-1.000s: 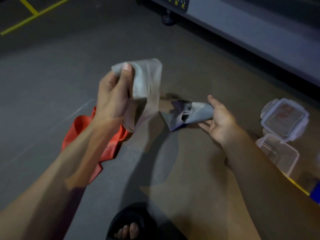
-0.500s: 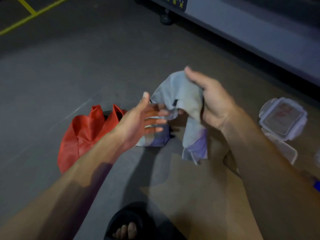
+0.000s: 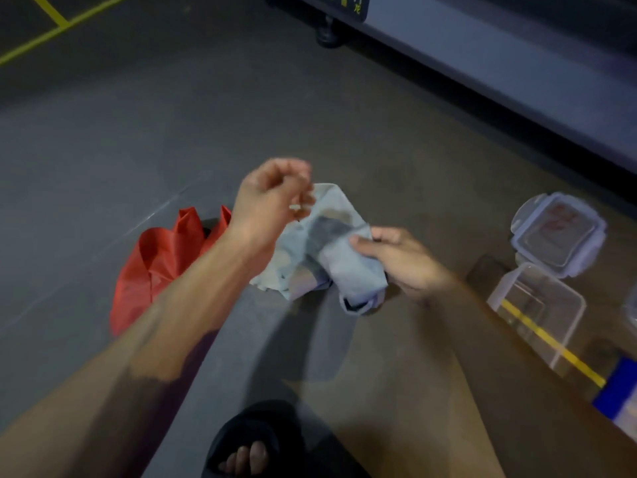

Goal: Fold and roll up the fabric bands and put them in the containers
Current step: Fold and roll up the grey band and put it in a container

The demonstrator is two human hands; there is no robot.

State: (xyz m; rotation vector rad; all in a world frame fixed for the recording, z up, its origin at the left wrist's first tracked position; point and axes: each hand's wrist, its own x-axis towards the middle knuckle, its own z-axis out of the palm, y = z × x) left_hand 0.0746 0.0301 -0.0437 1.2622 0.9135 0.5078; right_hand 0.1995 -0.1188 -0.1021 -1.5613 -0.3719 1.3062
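Red band (image 3: 155,267): lies crumpled on the floor, not folded yet.
Grey band (image 3: 331,250): half folded, above the floor; right hand (image 3: 403,260) pinches it, left hand (image 3: 272,201) blurred, grip unclear.
Clear container (image 3: 537,312): open, seems empty, lid (image 3: 558,232) beside.

Grey floor (image 3: 138,139), yellow painted lines (image 3: 51,19) upper left. Grey cabinet on a caster (image 3: 329,36) along upper right. Black sandal (image 3: 255,439), toes showing, bottom centre. Blue object (image 3: 620,391) at right edge.
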